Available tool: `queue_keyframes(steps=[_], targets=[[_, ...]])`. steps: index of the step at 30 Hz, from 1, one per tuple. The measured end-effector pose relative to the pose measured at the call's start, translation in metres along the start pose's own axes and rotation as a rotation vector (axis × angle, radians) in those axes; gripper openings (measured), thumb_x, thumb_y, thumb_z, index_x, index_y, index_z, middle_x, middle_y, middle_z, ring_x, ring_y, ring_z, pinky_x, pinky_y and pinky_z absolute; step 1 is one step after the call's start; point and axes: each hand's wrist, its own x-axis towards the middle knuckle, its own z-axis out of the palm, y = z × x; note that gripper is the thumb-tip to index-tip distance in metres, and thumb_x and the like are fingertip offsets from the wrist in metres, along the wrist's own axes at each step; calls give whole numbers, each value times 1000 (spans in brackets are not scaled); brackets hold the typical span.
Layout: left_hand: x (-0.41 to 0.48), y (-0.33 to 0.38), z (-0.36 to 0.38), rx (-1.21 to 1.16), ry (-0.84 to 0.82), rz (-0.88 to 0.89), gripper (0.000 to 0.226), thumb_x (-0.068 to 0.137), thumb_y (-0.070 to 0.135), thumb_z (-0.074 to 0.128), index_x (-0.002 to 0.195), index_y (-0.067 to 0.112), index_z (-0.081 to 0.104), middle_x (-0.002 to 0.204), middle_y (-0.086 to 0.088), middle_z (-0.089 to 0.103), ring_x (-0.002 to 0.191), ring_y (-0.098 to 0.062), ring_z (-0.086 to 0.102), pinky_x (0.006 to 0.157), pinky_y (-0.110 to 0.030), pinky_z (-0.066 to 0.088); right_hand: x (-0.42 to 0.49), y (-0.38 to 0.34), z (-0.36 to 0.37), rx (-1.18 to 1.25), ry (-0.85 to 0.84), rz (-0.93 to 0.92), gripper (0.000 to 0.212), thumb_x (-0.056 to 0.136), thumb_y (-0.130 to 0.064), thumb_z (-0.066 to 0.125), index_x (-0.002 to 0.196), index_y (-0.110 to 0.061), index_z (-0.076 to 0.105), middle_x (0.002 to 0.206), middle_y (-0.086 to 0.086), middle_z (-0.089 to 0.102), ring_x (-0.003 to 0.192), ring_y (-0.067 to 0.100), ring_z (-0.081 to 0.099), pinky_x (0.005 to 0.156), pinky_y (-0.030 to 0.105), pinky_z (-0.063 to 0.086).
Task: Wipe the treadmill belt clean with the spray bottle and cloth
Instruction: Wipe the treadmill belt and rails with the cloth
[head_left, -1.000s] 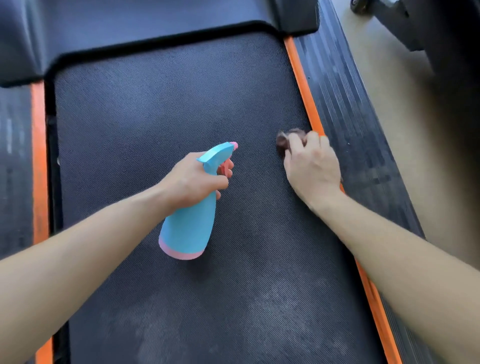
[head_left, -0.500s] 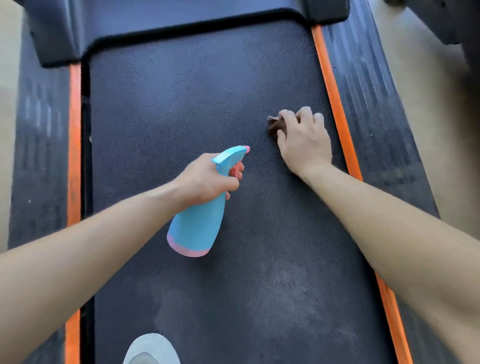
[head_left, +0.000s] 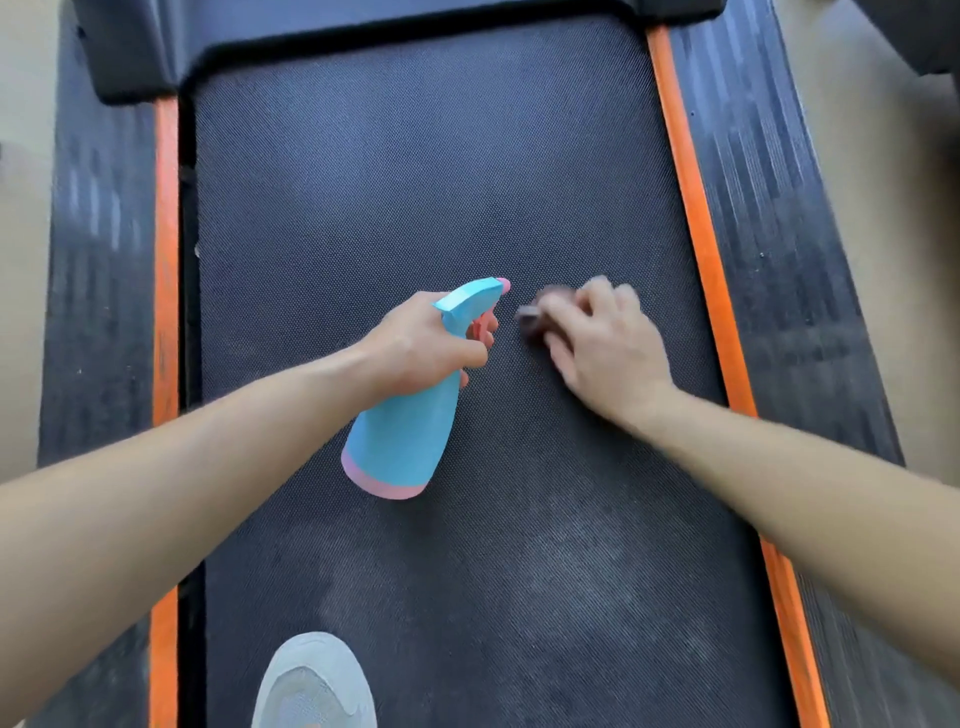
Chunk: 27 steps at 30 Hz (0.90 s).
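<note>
While the left hand (head_left: 421, 343) grips the neck of the spray bottle (head_left: 405, 436), fingers at its trigger, the right hand (head_left: 608, 353) holds a dark cloth (head_left: 535, 317) down on the treadmill belt (head_left: 415, 156), fingers bent over it; the cloth itself is blurred. The nozzle points away from the person and sits just left of the cloth, apart from it. The belt's long axis runs straight ahead from the person, between two orange strips (head_left: 691, 208). Pale, dull patches lie behind both hands, towards the shoe (head_left: 317, 680). On this showing, the next wipe would draw the right hand back along that axis.
</note>
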Motion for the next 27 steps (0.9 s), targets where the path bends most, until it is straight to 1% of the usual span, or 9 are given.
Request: queue_keyframes(steps=[2,4,9,11,14,17,20,24,27], targets=[[-3,-1,-2,1,14,-12,37,88,-3,64,121,12,72,102,-5,74,53,2,60,59,-16,57,27,-4,3,-15,12,177,32,93,-38,56,119,-21,61,108,14,54,90,36,51,68,41,52],[-10,-1,-6,2,25,-16,39,89,-2,64,123,14,72,107,-10,76,55,0,61,61,-17,57,26,-14,5,-50,14,197,32,92,-37,57,119,-19,61,109,15,54,88,35,51,68,41,50],[-38,-10,-19,-3,65,-40,41,87,1,65,125,16,72,114,-10,75,66,-7,63,70,-26,64,-53,-55,4,40,-55,-179,34,94,-36,53,120,-16,63,103,14,56,80,33,49,70,45,50],[-54,-17,-20,-10,85,-46,41,85,2,65,124,14,72,113,-10,75,68,-10,62,75,-30,63,-68,-68,6,83,-109,-250,33,96,-36,51,120,-17,62,103,13,57,80,32,48,70,46,50],[-80,-29,-25,-75,127,-88,46,79,10,67,123,19,72,111,-7,75,67,-14,65,79,-33,63,-50,-78,11,92,-66,-211,32,95,-36,55,121,-18,62,101,13,55,82,33,47,69,47,51],[-111,-47,-35,-131,196,-119,48,75,13,67,122,21,73,112,-5,76,85,-24,75,81,-39,66,-21,-95,18,68,-44,-81,43,91,-34,62,128,-13,58,104,16,55,86,35,49,74,46,51],[-146,-65,-49,-200,265,-141,48,83,1,67,128,19,71,117,-9,74,97,-25,72,69,-29,64,-19,-121,21,50,-74,14,45,88,-32,62,126,-8,58,104,20,56,86,36,50,80,46,46],[-193,-84,-70,-279,370,-172,55,78,5,66,127,30,72,113,-7,74,100,-26,71,65,-26,59,-45,-160,18,143,-156,-205,40,86,-32,70,120,-11,64,102,15,57,83,35,51,64,43,54],[-220,-100,-74,-292,408,-221,50,75,9,66,120,29,75,112,-7,74,91,-19,69,65,-27,60,-56,-187,19,130,-290,-426,44,88,-33,71,126,-14,62,104,15,56,85,35,51,65,46,55]])
